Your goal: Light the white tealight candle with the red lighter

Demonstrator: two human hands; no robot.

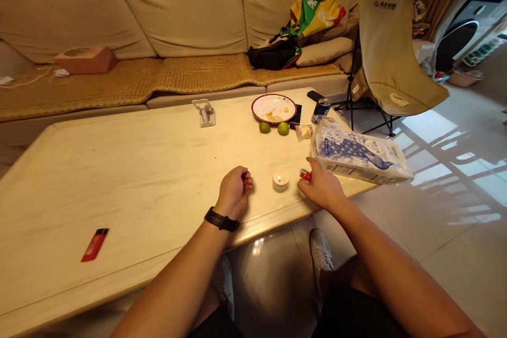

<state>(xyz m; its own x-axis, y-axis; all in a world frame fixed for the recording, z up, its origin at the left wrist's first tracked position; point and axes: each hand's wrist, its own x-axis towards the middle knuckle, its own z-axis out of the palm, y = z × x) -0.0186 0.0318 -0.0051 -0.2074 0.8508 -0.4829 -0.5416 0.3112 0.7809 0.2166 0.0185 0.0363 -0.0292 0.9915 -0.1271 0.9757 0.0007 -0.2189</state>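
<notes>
My left hand rests in a loose fist on the pale marble-topped coffee table, with a black watch strap on its wrist. Nothing shows in its fingers. A lit tealight candle stands between my hands, a little nearer my right hand. That hand pinches a red lighter, and the lighter's top end points left toward the candle. Another red lighter lies on the table at the lower left, far from both hands.
Near the far edge are a plate with food scraps, several green limes, a blue can and a phone. A large plastic-wrapped pack overhangs the right edge. A sofa, folding chair and washing machine stand beyond.
</notes>
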